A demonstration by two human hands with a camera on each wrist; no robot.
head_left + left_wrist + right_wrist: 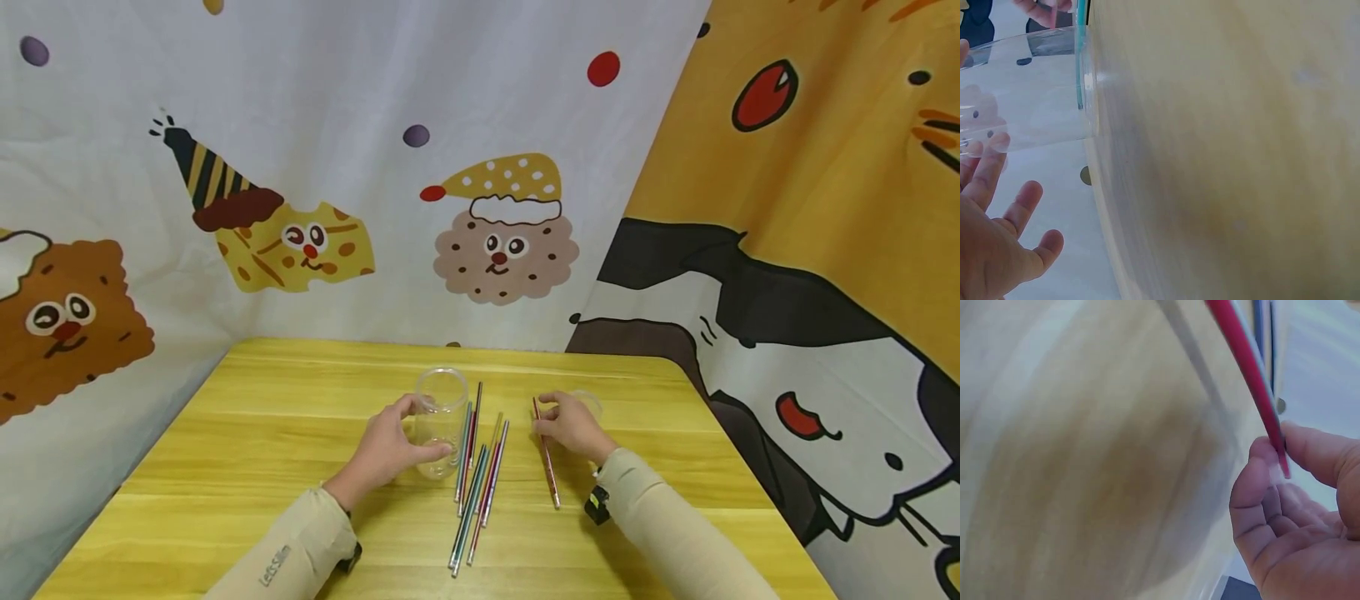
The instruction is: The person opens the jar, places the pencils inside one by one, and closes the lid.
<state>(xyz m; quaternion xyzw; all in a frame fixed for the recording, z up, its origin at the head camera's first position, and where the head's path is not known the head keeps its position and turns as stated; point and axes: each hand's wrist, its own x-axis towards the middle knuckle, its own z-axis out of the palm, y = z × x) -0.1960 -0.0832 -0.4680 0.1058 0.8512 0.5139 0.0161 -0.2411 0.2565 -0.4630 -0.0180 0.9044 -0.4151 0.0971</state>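
In the head view my left hand [390, 446] holds a clear plastic jar [441, 425] that stands upright on the table, thumb on the near side and fingers on the far side. The left wrist view shows the jar [1029, 94] between thumb and fingers, with the lower fingers spread off it. My right hand [573, 427] pinches a red pencil [551, 475] near its far end, between thumb and index finger. Several pencils [480, 492] in blue, red and silver lie loosely bunched just right of the jar.
A round clear lid [590, 403] lies behind the right hand, partly hidden by it. The wooden table [300, 392] ends at a cartoon-printed cloth [337, 100] at the back and another printed cloth [750, 292] at the right.
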